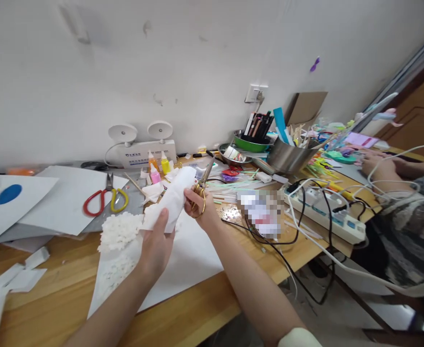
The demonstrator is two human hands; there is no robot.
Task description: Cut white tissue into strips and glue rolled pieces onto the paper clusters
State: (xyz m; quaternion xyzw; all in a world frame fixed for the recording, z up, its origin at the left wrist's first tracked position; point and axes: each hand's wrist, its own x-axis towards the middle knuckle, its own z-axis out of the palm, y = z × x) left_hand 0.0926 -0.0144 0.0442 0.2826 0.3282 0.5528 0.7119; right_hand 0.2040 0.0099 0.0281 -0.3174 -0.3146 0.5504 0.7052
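My left hand [157,243] grips a folded piece of white paper [178,193] by its lower part, thumb on top. In my right hand [199,207] is a pair of scissors [206,174] with gold handles, its blades pointing up and away. The right fingers are at the paper's right edge; whether they also pinch it I cannot tell. Below both hands lies a white sheet [186,260]. A pile of small white cut pieces [120,233] rests on that sheet's left side, with finer scraps nearer to me.
Red-and-yellow-handled scissors [107,195] lie on papers at left. Small paint bottles [154,174] stand behind the paper. At right are a phone [260,214], a power strip [327,217] with trailing cables, and a metal pot [291,155] of sticks. Another person's hands [374,164] are farther right.
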